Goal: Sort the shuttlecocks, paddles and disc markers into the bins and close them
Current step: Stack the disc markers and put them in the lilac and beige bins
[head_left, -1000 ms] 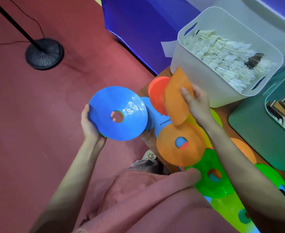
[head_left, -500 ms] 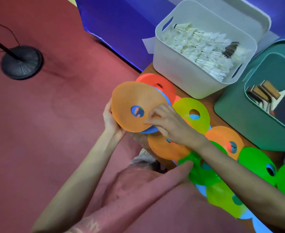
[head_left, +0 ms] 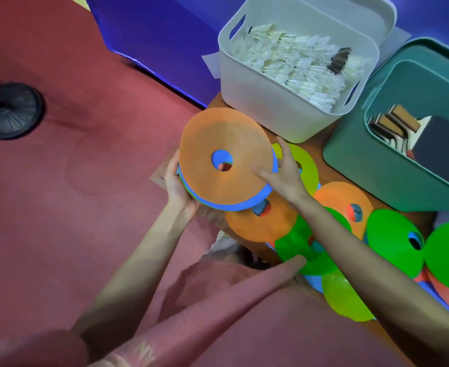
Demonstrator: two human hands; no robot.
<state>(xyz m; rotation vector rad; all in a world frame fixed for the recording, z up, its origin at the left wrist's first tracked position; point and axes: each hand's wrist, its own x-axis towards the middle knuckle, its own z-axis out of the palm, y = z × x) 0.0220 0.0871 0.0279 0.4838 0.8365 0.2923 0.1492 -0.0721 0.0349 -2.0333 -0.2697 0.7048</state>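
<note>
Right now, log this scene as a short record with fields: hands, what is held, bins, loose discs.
left hand: grips the left edge of the disc stack
right hand: thumb on the top disc, fingers round the right edge
held stack: orange disc on top, blue beneath
white bin: open, full of white shuttlecocks
green bin: open, paddles inside
loose discs: orange, green, yellow-green and blue, overlapping on the table

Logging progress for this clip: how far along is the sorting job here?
Done: white feather shuttlecocks fill the white plastic bin; wooden-handled paddles lie in the green plastic bin. In hand: the left hand and right hand hold a stack topped by an orange disc marker. Left: loose green disc markers on the table; both bins are open.
</note>
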